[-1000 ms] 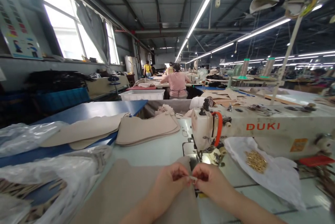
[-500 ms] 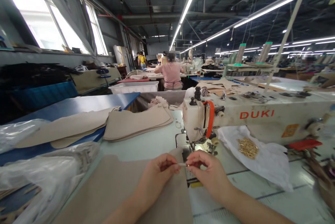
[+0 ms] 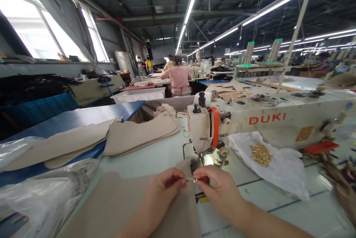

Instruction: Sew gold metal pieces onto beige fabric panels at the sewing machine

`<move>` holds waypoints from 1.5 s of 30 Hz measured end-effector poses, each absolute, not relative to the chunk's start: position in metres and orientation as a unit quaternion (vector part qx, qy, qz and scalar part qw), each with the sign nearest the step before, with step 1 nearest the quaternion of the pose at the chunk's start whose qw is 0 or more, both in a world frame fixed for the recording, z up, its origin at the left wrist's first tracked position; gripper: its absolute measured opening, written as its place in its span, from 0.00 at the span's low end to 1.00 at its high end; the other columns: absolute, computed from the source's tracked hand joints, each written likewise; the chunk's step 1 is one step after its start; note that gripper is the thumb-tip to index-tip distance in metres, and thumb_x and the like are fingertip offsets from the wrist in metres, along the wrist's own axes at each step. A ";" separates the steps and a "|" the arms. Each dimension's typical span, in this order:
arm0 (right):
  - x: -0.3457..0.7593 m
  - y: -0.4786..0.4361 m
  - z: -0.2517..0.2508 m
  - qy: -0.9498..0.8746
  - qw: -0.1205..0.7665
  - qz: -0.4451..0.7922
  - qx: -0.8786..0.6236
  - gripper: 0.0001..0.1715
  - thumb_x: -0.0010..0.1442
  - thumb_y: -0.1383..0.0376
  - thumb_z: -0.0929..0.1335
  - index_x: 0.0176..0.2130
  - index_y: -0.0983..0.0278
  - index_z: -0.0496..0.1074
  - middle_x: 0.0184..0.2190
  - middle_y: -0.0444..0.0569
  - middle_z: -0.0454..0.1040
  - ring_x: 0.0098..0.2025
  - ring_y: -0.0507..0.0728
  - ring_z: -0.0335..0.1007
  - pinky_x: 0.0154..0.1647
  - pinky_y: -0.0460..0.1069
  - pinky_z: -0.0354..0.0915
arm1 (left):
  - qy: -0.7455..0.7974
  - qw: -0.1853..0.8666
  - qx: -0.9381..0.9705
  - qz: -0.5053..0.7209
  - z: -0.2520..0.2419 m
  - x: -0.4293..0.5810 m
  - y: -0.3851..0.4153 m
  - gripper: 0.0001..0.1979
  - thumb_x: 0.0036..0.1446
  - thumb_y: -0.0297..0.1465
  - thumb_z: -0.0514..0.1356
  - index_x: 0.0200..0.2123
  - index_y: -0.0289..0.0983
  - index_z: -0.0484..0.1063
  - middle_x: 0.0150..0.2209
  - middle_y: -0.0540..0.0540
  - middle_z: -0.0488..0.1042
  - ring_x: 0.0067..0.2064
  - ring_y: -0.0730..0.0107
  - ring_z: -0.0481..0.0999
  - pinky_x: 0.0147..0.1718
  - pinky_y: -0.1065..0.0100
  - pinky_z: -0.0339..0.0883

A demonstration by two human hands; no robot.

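My left hand pinches a narrow pale strip between thumb and fingertips. Facing it, my right hand is closed in a pinch on a small shiny metal piece at the strip's end; its exact kind is too small to tell. Beneath both hands lies a large beige fabric panel, partly covered by my left forearm. Just beyond my fingertips stands the sewing machine, its needle area lit. Right of it, several small gold-coloured metal pieces are heaped on a white cloth.
Stacked beige panels lie behind the left side of the work. Clear plastic bags sit at the left, near a blue table. Farther off, a person in a pink top sits beyond a white bin.
The view has shifted slightly, so the scene sits a little farther left. My hands keep their pinches close together, with the strip and metal piece still between them.
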State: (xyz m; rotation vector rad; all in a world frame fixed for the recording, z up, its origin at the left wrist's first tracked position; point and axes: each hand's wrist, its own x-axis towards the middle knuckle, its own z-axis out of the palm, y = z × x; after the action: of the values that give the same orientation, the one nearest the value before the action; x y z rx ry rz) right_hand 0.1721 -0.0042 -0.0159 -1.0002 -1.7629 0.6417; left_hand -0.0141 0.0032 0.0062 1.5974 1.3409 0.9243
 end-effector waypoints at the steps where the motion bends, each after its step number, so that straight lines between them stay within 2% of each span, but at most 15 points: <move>1: 0.172 -0.004 -0.016 -0.711 0.487 0.286 -0.420 0.12 0.52 0.73 0.65 0.35 0.61 0.75 0.33 0.45 0.77 0.35 0.53 0.73 0.38 0.46 0.67 | 0.534 0.423 0.631 0.371 0.007 -0.014 0.003 0.08 0.46 0.37 0.62 0.24 0.37 0.73 0.23 0.51 0.72 0.28 0.68 0.69 0.29 0.71 0.61; 5: 0.169 -0.002 -0.014 -0.659 0.493 0.366 -0.434 0.10 0.50 0.71 0.66 0.33 0.62 0.75 0.30 0.45 0.78 0.32 0.54 0.73 0.36 0.46 0.68 | 0.535 0.435 0.619 0.376 0.010 -0.013 0.003 0.09 0.45 0.38 0.62 0.24 0.37 0.72 0.23 0.50 0.73 0.29 0.67 0.70 0.30 0.71 0.61; 13: 0.168 0.001 -0.011 -0.600 0.514 0.440 -0.427 0.06 0.50 0.65 0.69 0.30 0.63 0.77 0.27 0.45 0.77 0.30 0.55 0.73 0.34 0.47 0.67 | 0.530 0.440 0.609 0.392 0.012 -0.014 0.003 0.09 0.44 0.37 0.62 0.24 0.37 0.71 0.22 0.51 0.73 0.27 0.68 0.70 0.30 0.70 0.61; 18: 0.167 0.006 -0.007 -0.519 0.497 0.559 -0.414 0.13 0.46 0.57 0.73 0.29 0.63 0.75 0.24 0.45 0.75 0.29 0.55 0.73 0.33 0.48 0.67 | 0.513 0.462 0.606 0.395 0.009 -0.015 0.003 0.09 0.45 0.37 0.62 0.24 0.37 0.71 0.21 0.51 0.73 0.27 0.69 0.71 0.29 0.71 0.62; 24: 0.165 0.003 -0.002 -0.421 0.479 0.660 -0.398 0.12 0.41 0.60 0.75 0.23 0.65 0.72 0.20 0.43 0.72 0.25 0.52 0.71 0.31 0.46 0.65 | 0.516 0.445 0.618 0.392 0.010 -0.013 0.001 0.08 0.46 0.36 0.61 0.25 0.36 0.71 0.21 0.51 0.72 0.27 0.69 0.70 0.29 0.71 0.61; 30: 0.169 0.000 0.002 -0.355 0.439 0.739 -0.369 0.18 0.34 0.65 0.78 0.28 0.68 0.76 0.26 0.47 0.76 0.27 0.51 0.73 0.35 0.47 0.66 | 0.528 0.409 0.636 0.386 0.011 -0.013 -0.001 0.07 0.47 0.35 0.60 0.25 0.37 0.71 0.22 0.51 0.72 0.27 0.68 0.70 0.29 0.70 0.61; 33: 0.170 0.001 -0.001 -0.362 0.427 0.743 -0.367 0.22 0.31 0.65 0.80 0.30 0.68 0.76 0.27 0.47 0.76 0.29 0.53 0.74 0.38 0.49 0.66 | 0.529 0.401 0.639 0.389 0.010 -0.013 -0.002 0.07 0.47 0.35 0.60 0.25 0.37 0.72 0.22 0.51 0.72 0.27 0.68 0.70 0.29 0.70 0.62; 35: 0.170 0.002 -0.005 -0.380 0.425 0.730 -0.378 0.23 0.33 0.62 0.80 0.31 0.68 0.76 0.27 0.47 0.76 0.29 0.53 0.74 0.38 0.50 0.67 | 0.526 0.404 0.637 0.393 0.010 -0.013 -0.001 0.07 0.47 0.34 0.60 0.25 0.36 0.71 0.22 0.51 0.72 0.27 0.68 0.70 0.29 0.71 0.62; 42: 0.167 0.005 -0.015 -0.488 0.425 0.641 -0.412 0.27 0.39 0.48 0.76 0.30 0.67 0.77 0.22 0.47 0.75 0.26 0.54 0.73 0.31 0.48 0.68 | 0.504 0.425 0.624 0.420 0.006 -0.015 0.001 0.07 0.48 0.34 0.61 0.25 0.36 0.71 0.22 0.51 0.72 0.27 0.70 0.70 0.29 0.71 0.62; 45: 0.167 0.003 -0.015 -0.532 0.436 0.599 -0.409 0.28 0.42 0.45 0.73 0.31 0.66 0.77 0.24 0.49 0.75 0.28 0.55 0.73 0.32 0.49 0.69 | 0.493 0.449 0.607 0.431 0.004 -0.016 0.002 0.06 0.47 0.33 0.61 0.25 0.36 0.71 0.22 0.51 0.73 0.27 0.70 0.70 0.29 0.71 0.62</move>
State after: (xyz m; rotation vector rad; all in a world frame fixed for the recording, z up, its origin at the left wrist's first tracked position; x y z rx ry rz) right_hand 0.1666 0.0034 -0.0152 -1.0178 -1.3235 1.4910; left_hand -0.0158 0.0018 0.0038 1.5020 1.2205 1.0672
